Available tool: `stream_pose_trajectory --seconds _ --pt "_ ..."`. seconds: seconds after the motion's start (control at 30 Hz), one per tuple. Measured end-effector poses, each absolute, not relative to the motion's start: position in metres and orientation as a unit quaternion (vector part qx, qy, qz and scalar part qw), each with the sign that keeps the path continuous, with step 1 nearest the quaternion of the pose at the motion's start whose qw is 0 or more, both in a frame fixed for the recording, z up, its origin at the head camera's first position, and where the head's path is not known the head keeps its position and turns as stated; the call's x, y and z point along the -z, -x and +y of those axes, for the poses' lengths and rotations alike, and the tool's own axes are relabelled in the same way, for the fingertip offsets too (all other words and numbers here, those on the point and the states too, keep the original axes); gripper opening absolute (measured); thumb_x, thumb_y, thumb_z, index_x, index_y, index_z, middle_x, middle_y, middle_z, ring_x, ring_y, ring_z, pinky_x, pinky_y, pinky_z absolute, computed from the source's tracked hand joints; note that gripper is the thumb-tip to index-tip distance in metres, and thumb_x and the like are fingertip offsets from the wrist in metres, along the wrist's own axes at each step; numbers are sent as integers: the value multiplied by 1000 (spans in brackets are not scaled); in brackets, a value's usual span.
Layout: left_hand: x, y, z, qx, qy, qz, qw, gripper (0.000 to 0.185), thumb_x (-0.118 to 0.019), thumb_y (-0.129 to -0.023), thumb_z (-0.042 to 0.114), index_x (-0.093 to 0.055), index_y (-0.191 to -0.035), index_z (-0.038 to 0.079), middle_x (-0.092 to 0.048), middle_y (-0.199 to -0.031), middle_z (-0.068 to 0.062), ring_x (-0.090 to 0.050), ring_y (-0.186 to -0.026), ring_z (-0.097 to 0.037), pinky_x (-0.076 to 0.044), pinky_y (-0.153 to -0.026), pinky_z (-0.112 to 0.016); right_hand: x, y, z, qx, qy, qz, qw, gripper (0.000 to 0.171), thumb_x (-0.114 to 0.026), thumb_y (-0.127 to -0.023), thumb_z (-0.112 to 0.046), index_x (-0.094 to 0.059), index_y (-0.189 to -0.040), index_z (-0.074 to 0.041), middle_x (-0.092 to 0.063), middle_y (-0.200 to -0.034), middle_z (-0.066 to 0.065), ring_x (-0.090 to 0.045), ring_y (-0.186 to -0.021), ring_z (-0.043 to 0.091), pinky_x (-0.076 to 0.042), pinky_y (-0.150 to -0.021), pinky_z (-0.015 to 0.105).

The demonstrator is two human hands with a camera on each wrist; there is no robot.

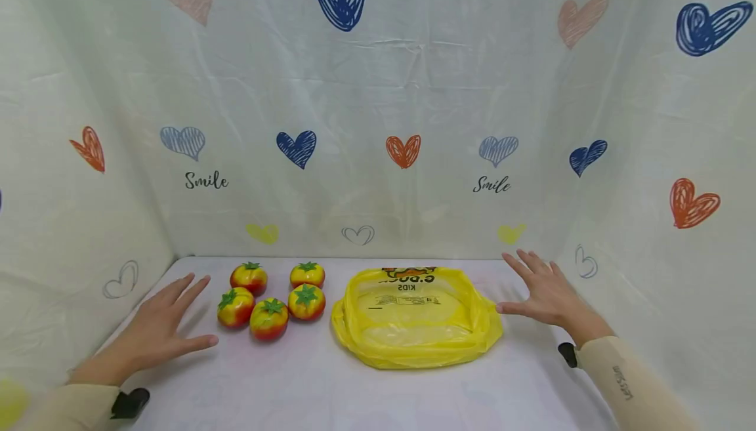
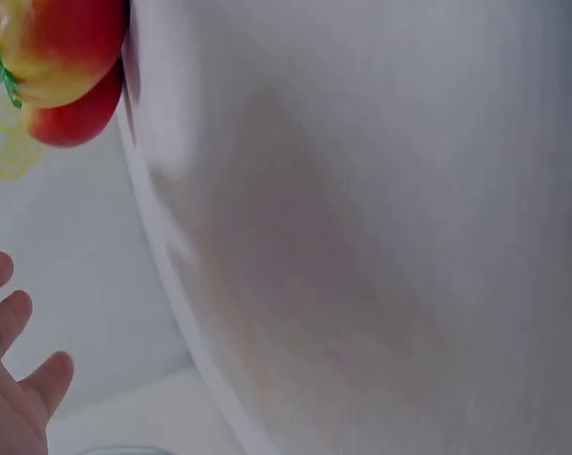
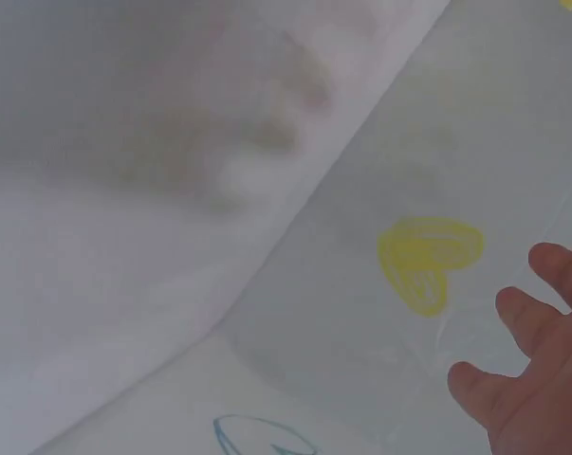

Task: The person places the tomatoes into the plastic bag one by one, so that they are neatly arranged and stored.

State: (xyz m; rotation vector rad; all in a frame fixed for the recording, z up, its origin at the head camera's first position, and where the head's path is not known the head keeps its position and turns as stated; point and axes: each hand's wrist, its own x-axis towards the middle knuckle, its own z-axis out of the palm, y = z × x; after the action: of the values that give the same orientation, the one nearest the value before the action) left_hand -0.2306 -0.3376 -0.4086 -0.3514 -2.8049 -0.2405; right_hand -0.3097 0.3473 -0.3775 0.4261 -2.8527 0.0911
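The left hand [image 1: 158,327] is spread wide, fingers stretched out and thumb held well away from them. It is far to the left of the yellow bag [image 1: 422,354], beyond the fruits that lie on that side. The right hand [image 1: 545,292] is spread wide too, just to the right of the bag; its thumb tip comes up to the bag's right edge, and I cannot tell whether the 2 touch. In the right wrist view, 3 fingertips of this hand show at the edge.

Both arms wear a cream sleeve, the right sleeve [image 1: 627,382] with dark lettering, and a black thing [image 1: 131,403] sits below the left wrist.

The bag lies with its mouth wide and facing up, its rim turned outward. Its thin plastic carries dark print and a bit of orange picture on the far side.

To the left of the bag are 5 fruits [image 1: 269,321], red and yellow with green leafy tops. Of these, 2 are nearest the bag, the nearer-to-the-person fruit [image 1: 306,304] and the fruit behind it [image 1: 307,278]; the other 3 are farther left.

Under the bag spreads a white cloth [image 1: 378,398]. Behind it and to both sides hangs a pale sheet [image 1: 366,90] printed with hearts and, 2 times, the word "Smile".
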Motion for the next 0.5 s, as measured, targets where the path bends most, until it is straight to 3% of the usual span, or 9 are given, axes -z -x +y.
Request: stream_pose_trajectory --seconds 0.17,0.5 --pt "408 232 -331 115 110 -980 118 112 -70 -69 66 -18 -153 15 -26 -145 -32 -30 -123 -54 -28 -91 -75 378 310 336 -60 -154 -979 122 109 -61 -66 -80 -24 -152 -24 -22 -154 20 -26 -133 51 -20 -102 71" --pt "406 238 -322 185 108 -972 100 101 -70 -75 60 -24 -150 11 -29 -142 -32 -33 -121 -54 -31 -86 -76 378 309 308 -128 -178 -970 108 105 -71 -66 -70 -28 -151 -25 -26 -153 15 -30 -133 45 -27 -98 70"
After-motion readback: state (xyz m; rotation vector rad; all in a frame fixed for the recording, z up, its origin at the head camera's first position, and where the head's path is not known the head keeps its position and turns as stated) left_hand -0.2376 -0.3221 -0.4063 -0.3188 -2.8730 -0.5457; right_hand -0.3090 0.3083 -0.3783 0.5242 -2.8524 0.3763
